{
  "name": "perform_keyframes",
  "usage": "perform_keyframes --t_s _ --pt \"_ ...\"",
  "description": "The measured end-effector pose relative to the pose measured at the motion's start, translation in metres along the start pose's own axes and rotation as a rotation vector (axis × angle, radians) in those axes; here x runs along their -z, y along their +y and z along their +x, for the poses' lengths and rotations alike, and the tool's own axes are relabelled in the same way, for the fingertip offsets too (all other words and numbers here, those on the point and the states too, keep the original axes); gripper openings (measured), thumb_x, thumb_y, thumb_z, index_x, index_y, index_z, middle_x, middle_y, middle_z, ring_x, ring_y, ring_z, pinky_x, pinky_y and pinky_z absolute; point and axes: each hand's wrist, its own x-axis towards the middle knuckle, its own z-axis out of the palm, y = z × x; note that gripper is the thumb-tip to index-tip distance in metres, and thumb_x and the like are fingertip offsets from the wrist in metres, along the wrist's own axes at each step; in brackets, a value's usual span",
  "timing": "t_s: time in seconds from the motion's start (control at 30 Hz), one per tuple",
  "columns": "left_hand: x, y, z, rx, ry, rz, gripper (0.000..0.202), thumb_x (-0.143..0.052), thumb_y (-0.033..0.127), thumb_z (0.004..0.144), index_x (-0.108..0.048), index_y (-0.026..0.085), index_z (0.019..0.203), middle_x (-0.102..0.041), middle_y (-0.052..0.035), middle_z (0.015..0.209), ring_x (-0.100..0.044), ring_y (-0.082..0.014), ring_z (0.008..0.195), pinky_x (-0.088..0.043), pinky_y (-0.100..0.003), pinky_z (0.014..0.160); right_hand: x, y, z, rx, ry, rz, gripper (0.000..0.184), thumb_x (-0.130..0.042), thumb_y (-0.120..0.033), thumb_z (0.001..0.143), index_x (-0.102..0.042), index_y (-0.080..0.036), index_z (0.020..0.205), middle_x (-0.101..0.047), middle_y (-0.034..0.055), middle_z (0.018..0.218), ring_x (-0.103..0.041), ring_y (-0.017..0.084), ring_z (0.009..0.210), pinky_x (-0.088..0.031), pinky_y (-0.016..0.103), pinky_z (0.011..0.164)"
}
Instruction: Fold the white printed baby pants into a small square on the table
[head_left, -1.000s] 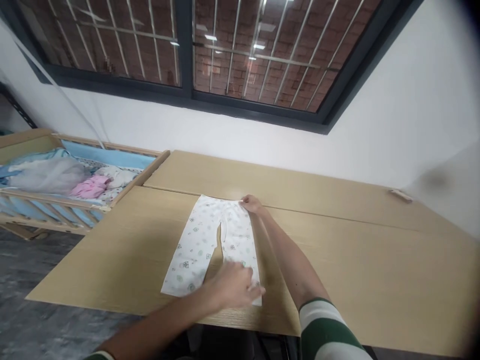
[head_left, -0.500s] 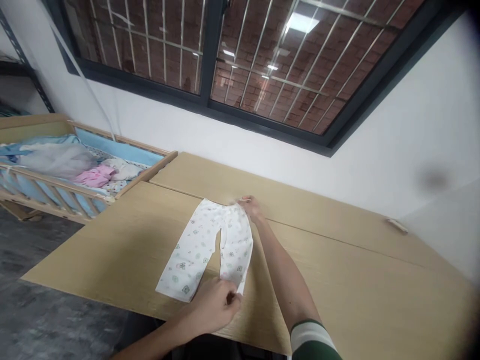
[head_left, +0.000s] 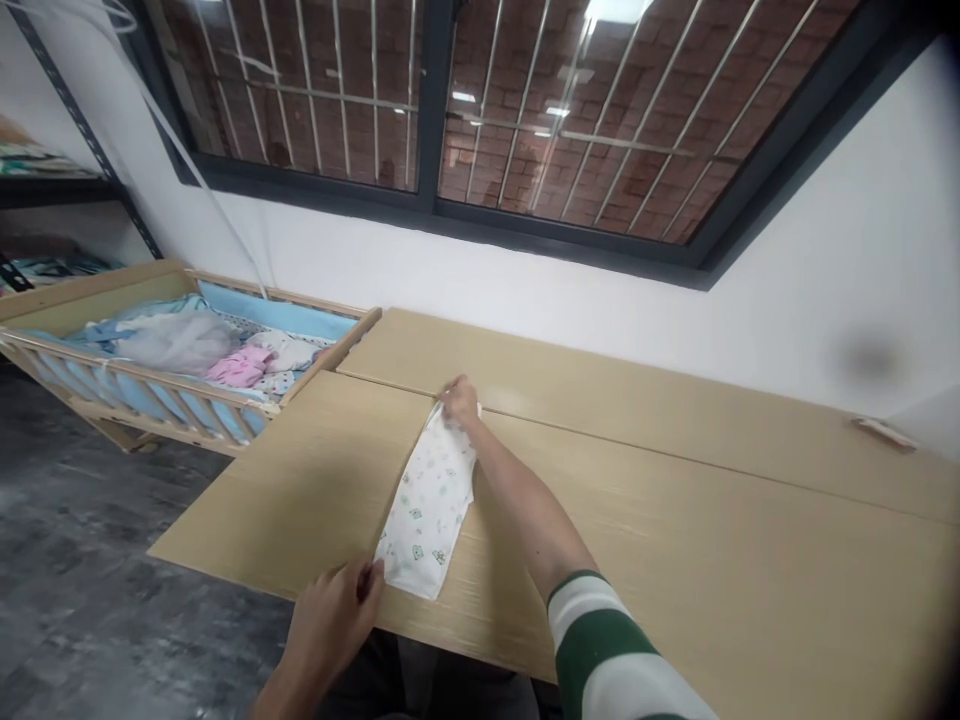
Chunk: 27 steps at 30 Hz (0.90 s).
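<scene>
A small pair of white baby pants [head_left: 429, 505] with a green and grey animal print lies on the wooden table, one leg folded over the other. My right hand [head_left: 459, 402] is closed on the waistband at the far end. At the near end, my left hand [head_left: 339, 610] pinches the lower left corner of the leg hems between thumb and fingers. The under leg is hidden beneath the upper one.
The wooden table [head_left: 637, 520] has a seam running along it, and its near left corner juts over the grey floor. A wooden crib [head_left: 247, 400] with bedding adjoins its left end. A small pale object [head_left: 885, 433] lies at the far right. Behind stands a barred window [head_left: 435, 120].
The pants went from spread flat with legs apart to folded lengthwise. Both hands moved left, bringing the right leg over the left one. The camera view shifted slightly.
</scene>
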Motion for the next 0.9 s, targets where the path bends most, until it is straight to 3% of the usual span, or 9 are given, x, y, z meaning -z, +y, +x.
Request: perform_keyframes --t_s 0.1,0.17,0.27,0.33,0.43,0.5,0.57,0.7,0.9 --pt "-0.001 0.000 -0.002 0.033 0.027 0.168 0.034 -0.041 0.040 0.099 -0.059 0.025 0.075 -0.071 -0.0052 0.074 -0.071 -0.0277 0.074 -0.040 -0.032 0.060 -0.004 -0.007 -0.006 0.025 -0.009 -0.073 0.028 -0.069 -0.019 0.079 -0.053 -0.020 0.102 -0.067 0.0076 0.100 -0.063 0.022 0.091 -0.047 0.031 0.078" --pt "-0.003 0.003 -0.005 0.002 0.128 0.211 0.031 -0.046 0.045 0.098 -0.063 0.026 0.081 -0.072 -0.0072 0.081 -0.071 -0.0302 0.081 -0.048 -0.036 0.065 -0.002 -0.013 -0.015 0.057 -0.021 -0.104 0.026 -0.066 -0.025 0.086 -0.054 -0.019 0.108 -0.066 0.0114 0.109 -0.063 0.024 0.098 -0.047 0.034 0.084" --pt "-0.011 0.007 -0.011 -0.237 0.301 0.147 0.027 -0.048 0.043 0.099 -0.067 0.026 0.106 -0.073 -0.0113 0.109 -0.068 -0.0304 0.104 -0.052 -0.042 0.088 0.005 -0.021 -0.049 0.262 -0.125 -0.126 0.030 -0.061 -0.030 0.093 -0.054 -0.020 0.120 -0.065 0.0116 0.122 -0.063 0.023 0.108 -0.047 0.036 0.094" --pt "-0.022 0.008 -0.017 -0.430 0.341 0.097 0.032 -0.046 0.036 0.099 -0.062 0.026 0.125 -0.068 -0.0114 0.129 -0.063 -0.0291 0.118 -0.050 -0.042 0.099 0.011 -0.025 -0.087 0.568 -0.299 -0.127 0.039 -0.061 -0.035 0.096 -0.052 -0.020 0.131 -0.061 0.0125 0.135 -0.059 0.023 0.121 -0.044 0.037 0.103" --pt "-0.044 0.004 -0.025 -0.582 0.405 0.144 0.042 -0.050 0.034 0.098 -0.056 0.024 0.138 -0.059 -0.0112 0.144 -0.055 -0.0297 0.133 -0.046 -0.043 0.107 0.020 -0.021 -0.156 0.983 -0.626 -0.121 0.053 -0.057 -0.042 0.099 -0.045 -0.022 0.147 -0.047 0.0116 0.155 -0.043 0.023 0.144 -0.036 0.039 0.116" --pt "-0.057 0.000 -0.031 -0.614 0.480 0.239 0.047 -0.055 0.039 0.095 -0.057 0.020 0.138 -0.059 -0.0142 0.143 -0.052 -0.0333 0.135 -0.042 -0.046 0.111 0.024 -0.010 -0.194 1.116 -0.826 -0.174 0.059 -0.047 -0.043 0.104 -0.035 -0.019 0.156 -0.033 0.0125 0.164 -0.026 0.022 0.153 -0.026 0.038 0.123" --pt "-0.066 -0.003 -0.036 -0.639 0.532 0.323 0.051 -0.059 0.046 0.093 -0.060 0.016 0.134 -0.061 -0.0164 0.140 -0.051 -0.0365 0.135 -0.037 -0.051 0.115 0.025 0.005 -0.216 1.132 -0.934 -0.245 0.061 -0.038 -0.043 0.107 -0.028 -0.014 0.160 -0.024 0.0135 0.167 -0.016 0.021 0.156 -0.018 0.037 0.126" --pt "-0.066 -0.002 -0.040 -0.643 0.519 0.401 0.062 -0.061 0.047 0.090 -0.054 0.015 0.142 -0.055 -0.0179 0.147 -0.043 -0.0383 0.142 -0.030 -0.052 0.119 0.019 0.031 -0.206 1.057 -0.912 -0.360 0.064 -0.030 -0.050 0.108 -0.025 -0.015 0.162 -0.018 0.0108 0.168 -0.009 0.020 0.157 -0.007 0.040 0.128" --pt "-0.060 0.005 -0.038 -0.623 0.514 0.413 0.069 -0.061 0.044 0.090 -0.045 0.016 0.151 -0.047 -0.0223 0.153 -0.040 -0.0399 0.144 -0.028 -0.054 0.118 0.006 0.043 -0.113 0.884 -0.686 -0.533 0.074 -0.020 -0.062 0.105 -0.013 -0.020 0.164 -0.008 0.0076 0.170 -0.004 0.023 0.158 -0.006 0.045 0.127"
